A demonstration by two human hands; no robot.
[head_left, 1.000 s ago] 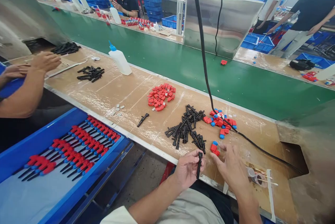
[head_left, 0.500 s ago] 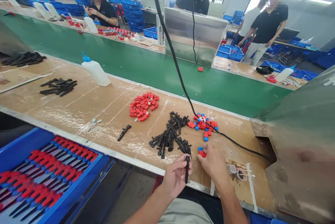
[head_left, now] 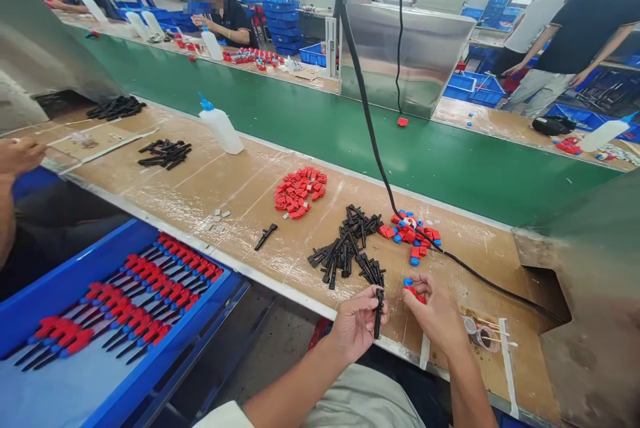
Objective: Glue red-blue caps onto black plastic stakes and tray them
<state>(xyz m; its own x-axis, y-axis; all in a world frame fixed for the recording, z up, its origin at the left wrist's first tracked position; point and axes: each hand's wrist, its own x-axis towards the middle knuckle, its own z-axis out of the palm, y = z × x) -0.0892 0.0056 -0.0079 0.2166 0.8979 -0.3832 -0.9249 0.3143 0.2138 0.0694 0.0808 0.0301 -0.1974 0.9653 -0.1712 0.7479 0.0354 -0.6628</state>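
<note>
My left hand (head_left: 357, 327) pinches a slim black plastic stick (head_left: 378, 323) with a squared head, held upright near the table's front edge. To its right, my right hand (head_left: 439, 311) is closed on a small red and blue plastic piece (head_left: 409, 284), partly covered by the fingers. The two parts are apart. Just beyond my hands lies a heap of black sticks (head_left: 345, 248). Behind my right hand is a loose cluster of red and blue pieces (head_left: 417, 235). A pile of red pieces (head_left: 300, 191) sits farther left, and a single black stick (head_left: 266, 236) lies before it.
A black cable (head_left: 367, 115) hangs down across the work table. Small cups with swabs (head_left: 485, 336) stand at right. A blue bin (head_left: 107, 361) of assembled parts is at lower left. A white bottle (head_left: 223, 129) stands by the green belt (head_left: 280, 98). A co-worker's hand (head_left: 23, 155) shows at left.
The view has turned left, so the scene sits farther right and a co-worker's hand has come in at the left edge. Both hands keep hold of their parts.
</note>
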